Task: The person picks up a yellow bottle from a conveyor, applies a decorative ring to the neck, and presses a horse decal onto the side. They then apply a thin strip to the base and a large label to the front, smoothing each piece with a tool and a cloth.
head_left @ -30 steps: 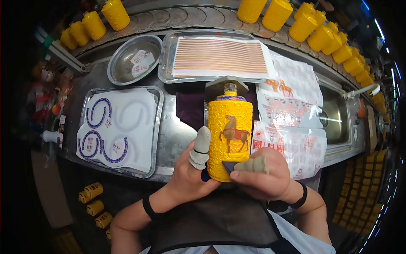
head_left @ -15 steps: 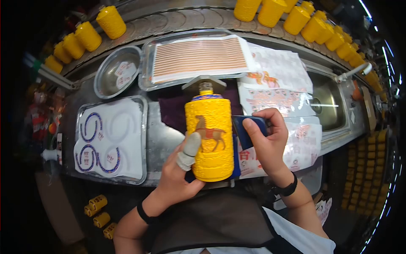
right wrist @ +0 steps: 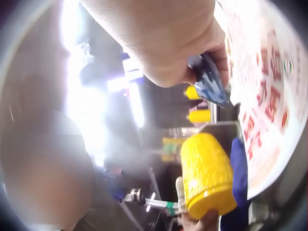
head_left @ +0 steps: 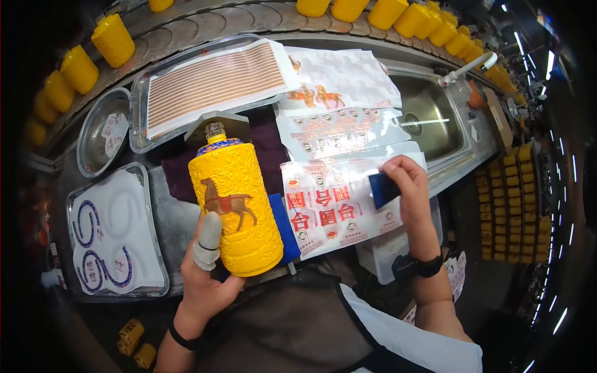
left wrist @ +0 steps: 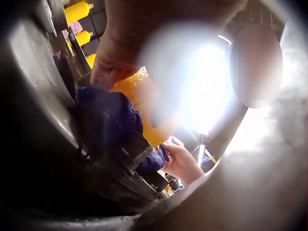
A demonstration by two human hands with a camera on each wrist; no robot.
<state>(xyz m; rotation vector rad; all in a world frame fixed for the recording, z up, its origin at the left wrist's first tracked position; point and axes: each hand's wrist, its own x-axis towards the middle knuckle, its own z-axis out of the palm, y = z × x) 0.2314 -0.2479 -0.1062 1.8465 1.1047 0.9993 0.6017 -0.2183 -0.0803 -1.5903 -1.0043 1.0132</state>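
Observation:
A yellow embossed bottle [head_left: 239, 217] with a brown horse picture lies tilted over a dark cloth, its clear neck against a metal rest [head_left: 217, 124]. My left hand [head_left: 208, 273], thumb or finger in a pale cover, grips its lower left side. In my right hand [head_left: 410, 193] a dark blue flat piece [head_left: 384, 189] is pinched above the printed sheets. The right wrist view shows that piece [right wrist: 210, 82] and the bottle [right wrist: 207, 173] farther off. In the left wrist view the bottle's base [left wrist: 149, 110] shows beyond blue cloth [left wrist: 108, 115].
Printed sheets [head_left: 336, 199] with red characters lie right of the bottle. A tray of striped strips [head_left: 214, 84] and a metal bowl [head_left: 93, 146] stand behind; a tray of blue curved decals [head_left: 115, 230] is at left. A sink [head_left: 426, 115] is at right; yellow bottles line the conveyor [head_left: 249, 18].
My right hand has moved away from the bottle's base to the right, with the blue piece. The view has turned rightward, and my left hand stays on the bottle.

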